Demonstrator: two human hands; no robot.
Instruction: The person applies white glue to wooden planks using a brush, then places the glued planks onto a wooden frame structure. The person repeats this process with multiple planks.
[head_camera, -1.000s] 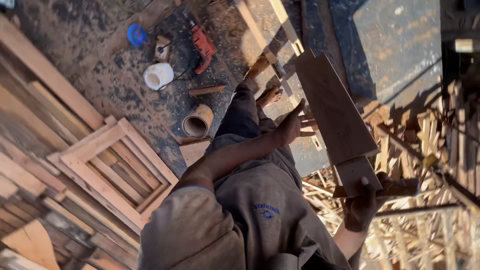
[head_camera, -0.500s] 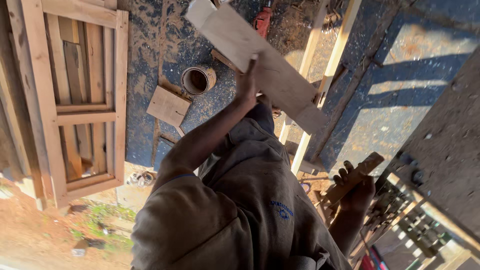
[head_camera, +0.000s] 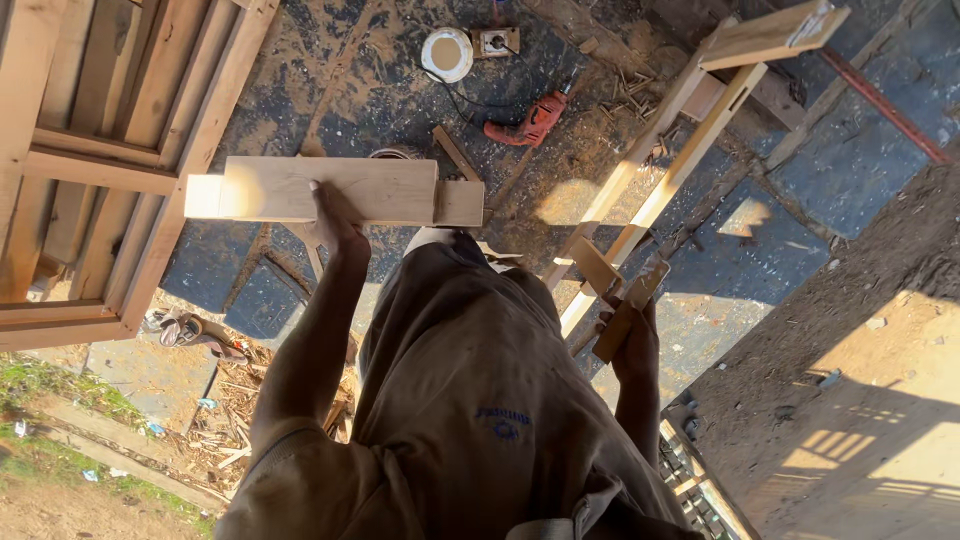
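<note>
head view: left hand (head_camera: 335, 222) grips a pale notched plank (head_camera: 330, 190); right hand (head_camera: 632, 340) clutches small wood pieces (head_camera: 620, 290).

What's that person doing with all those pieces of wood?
A person is standing in a woodworking yard, looking down. Their left hand holds up a flat pale wooden board with a notched end, level in front of them. Their right hand grips a few short wooden offcuts. On the dusty ground lie a red power drill, a round white tub, a pale wooden ladder-like frame, and a large wooden panel frame at the left.
</note>
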